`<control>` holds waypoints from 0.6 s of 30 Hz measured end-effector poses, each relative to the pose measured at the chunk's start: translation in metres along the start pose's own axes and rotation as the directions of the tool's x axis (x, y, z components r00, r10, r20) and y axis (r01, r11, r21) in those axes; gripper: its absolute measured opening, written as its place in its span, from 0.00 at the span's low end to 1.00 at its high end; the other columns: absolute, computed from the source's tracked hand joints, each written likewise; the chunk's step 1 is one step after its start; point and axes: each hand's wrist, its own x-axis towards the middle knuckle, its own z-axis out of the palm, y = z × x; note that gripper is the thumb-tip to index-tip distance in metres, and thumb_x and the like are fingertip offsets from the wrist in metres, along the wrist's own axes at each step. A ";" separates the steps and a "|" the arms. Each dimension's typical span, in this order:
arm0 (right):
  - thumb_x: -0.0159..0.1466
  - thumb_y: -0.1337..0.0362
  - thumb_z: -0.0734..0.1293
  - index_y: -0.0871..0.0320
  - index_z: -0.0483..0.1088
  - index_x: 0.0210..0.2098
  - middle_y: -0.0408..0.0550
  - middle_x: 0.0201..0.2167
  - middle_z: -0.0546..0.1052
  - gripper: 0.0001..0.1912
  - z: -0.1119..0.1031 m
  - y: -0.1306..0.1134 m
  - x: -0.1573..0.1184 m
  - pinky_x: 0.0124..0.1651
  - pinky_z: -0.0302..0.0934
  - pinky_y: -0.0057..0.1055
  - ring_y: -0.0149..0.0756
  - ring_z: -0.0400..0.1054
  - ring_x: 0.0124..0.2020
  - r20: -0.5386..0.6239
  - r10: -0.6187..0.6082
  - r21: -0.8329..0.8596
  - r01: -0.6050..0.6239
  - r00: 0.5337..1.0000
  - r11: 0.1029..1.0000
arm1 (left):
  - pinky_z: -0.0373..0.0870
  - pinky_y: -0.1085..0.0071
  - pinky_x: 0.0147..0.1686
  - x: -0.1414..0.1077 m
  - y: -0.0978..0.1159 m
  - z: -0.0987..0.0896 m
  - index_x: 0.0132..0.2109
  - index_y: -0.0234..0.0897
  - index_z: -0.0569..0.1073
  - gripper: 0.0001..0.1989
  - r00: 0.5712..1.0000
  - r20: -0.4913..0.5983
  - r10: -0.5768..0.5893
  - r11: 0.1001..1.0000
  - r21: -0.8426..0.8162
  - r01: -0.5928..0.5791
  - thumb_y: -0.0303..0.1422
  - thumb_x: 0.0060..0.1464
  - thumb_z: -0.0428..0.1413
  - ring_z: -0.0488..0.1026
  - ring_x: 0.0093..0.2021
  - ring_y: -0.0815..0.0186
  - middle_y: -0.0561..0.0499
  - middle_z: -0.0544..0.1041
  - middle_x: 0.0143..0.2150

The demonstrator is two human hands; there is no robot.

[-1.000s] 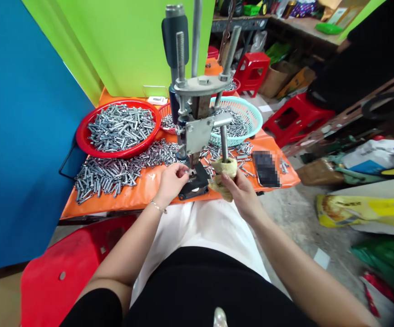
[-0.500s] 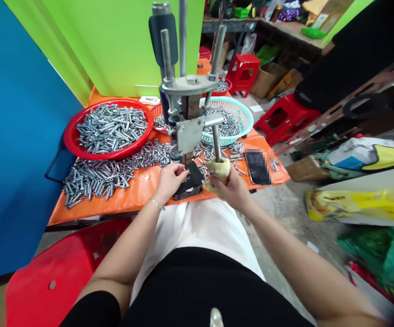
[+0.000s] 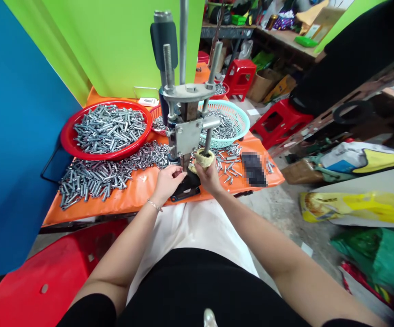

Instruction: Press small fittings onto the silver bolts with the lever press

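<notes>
A metal hand press (image 3: pixel 188 136) stands at the front edge of the orange-covered table (image 3: pixel 142 181). My right hand (image 3: pixel 209 175) is wrapped round the yellowish padded end of the press lever (image 3: pixel 204 159). At the foot of the press ram, my left hand (image 3: pixel 169 179) has its thumb and fingertips pinched together; whatever they hold is too small to make out. Loose metal bolt-like parts (image 3: pixel 95 177) lie heaped left of the press, and more are scattered behind my right hand.
A red basin (image 3: pixel 68 136) full of metal parts stands at the left, a light-blue basket (image 3: pixel 243 120) behind the press. A dark phone (image 3: pixel 254 169) lies at the table's right. Red stools (image 3: pixel 280 120) stand beyond; a red chair (image 3: pixel 47 277) is at lower left.
My right hand has moved left with the padded lever end, closer to the ram and my left hand. The left hand stays at the foot of the ram. The view has shifted slightly.
</notes>
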 end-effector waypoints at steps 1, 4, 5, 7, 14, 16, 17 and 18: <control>0.68 0.47 0.64 0.57 0.56 0.58 0.58 0.54 0.71 0.28 0.001 0.001 0.000 0.64 0.62 0.39 0.40 0.67 0.57 -0.006 0.004 0.002 -0.004 1.000 1.000 | 0.64 0.73 0.33 0.000 0.000 0.000 0.30 0.36 0.75 0.05 1.000 -0.004 -0.007 1.000 -0.007 0.007 0.31 0.52 0.61 0.67 0.29 0.70 0.55 0.72 0.27; 0.66 0.46 0.65 0.58 0.56 0.59 0.60 0.55 0.70 0.30 0.004 0.000 0.002 0.66 0.60 0.40 0.42 0.65 0.59 -0.020 0.041 0.041 -0.040 0.999 0.998 | 0.64 0.73 0.33 0.000 0.002 0.000 0.30 0.36 0.75 0.06 0.999 -0.002 -0.034 0.999 -0.026 0.034 0.33 0.52 0.61 0.67 0.28 0.70 0.56 0.71 0.26; 0.66 0.47 0.65 0.58 0.56 0.59 0.60 0.55 0.70 0.31 0.005 -0.001 0.003 0.66 0.60 0.41 0.42 0.66 0.59 -0.018 0.054 0.058 -0.053 0.998 0.997 | 0.64 0.73 0.32 0.000 0.003 -0.001 0.30 0.36 0.75 0.06 0.999 0.004 -0.043 0.999 -0.029 0.043 0.33 0.51 0.61 0.66 0.27 0.70 0.56 0.70 0.25; 0.66 0.48 0.65 0.59 0.56 0.59 0.60 0.55 0.71 0.31 0.006 -0.005 0.003 0.66 0.60 0.42 0.43 0.66 0.58 -0.016 0.064 0.083 -0.063 0.998 0.995 | 0.63 0.72 0.32 0.001 0.004 -0.002 0.29 0.36 0.75 0.06 0.998 0.014 -0.055 0.998 -0.032 0.056 0.34 0.50 0.62 0.65 0.27 0.70 0.57 0.70 0.24; 0.68 0.45 0.65 0.55 0.60 0.61 0.56 0.54 0.73 0.30 -0.021 -0.029 -0.027 0.59 0.66 0.39 0.40 0.69 0.53 0.082 0.174 0.183 -0.186 0.981 0.965 | 0.60 0.72 0.30 -0.003 0.010 -0.002 0.27 0.37 0.73 0.11 0.996 0.029 -0.084 0.996 -0.006 0.084 0.37 0.50 0.62 0.62 0.26 0.70 0.57 0.67 0.23; 0.69 0.44 0.63 0.55 0.60 0.63 0.55 0.57 0.73 0.31 -0.038 -0.035 -0.035 0.60 0.66 0.38 0.41 0.69 0.57 0.151 0.185 0.186 -0.212 0.971 0.959 | 0.60 0.72 0.29 -0.009 0.013 -0.001 0.27 0.37 0.74 0.11 0.993 0.056 -0.104 0.995 0.000 0.104 0.38 0.49 0.63 0.63 0.26 0.69 0.57 0.68 0.23; 0.70 0.43 0.61 0.55 0.61 0.64 0.55 0.58 0.73 0.31 -0.048 -0.038 -0.036 0.61 0.65 0.38 0.41 0.68 0.58 0.188 0.176 0.153 -0.206 0.966 0.967 | 0.61 0.72 0.29 -0.013 0.015 -0.001 0.27 0.37 0.74 0.11 0.992 0.064 -0.109 0.994 -0.004 0.109 0.39 0.49 0.64 0.63 0.26 0.69 0.56 0.69 0.23; 0.71 0.44 0.59 0.54 0.61 0.65 0.54 0.58 0.73 0.30 -0.058 -0.038 -0.034 0.60 0.66 0.37 0.41 0.68 0.59 0.231 0.177 0.077 -0.199 0.957 0.977 | 0.62 0.71 0.30 -0.017 0.017 -0.001 0.28 0.37 0.76 0.10 0.992 0.063 -0.106 0.994 -0.012 0.107 0.39 0.49 0.64 0.64 0.27 0.68 0.55 0.70 0.25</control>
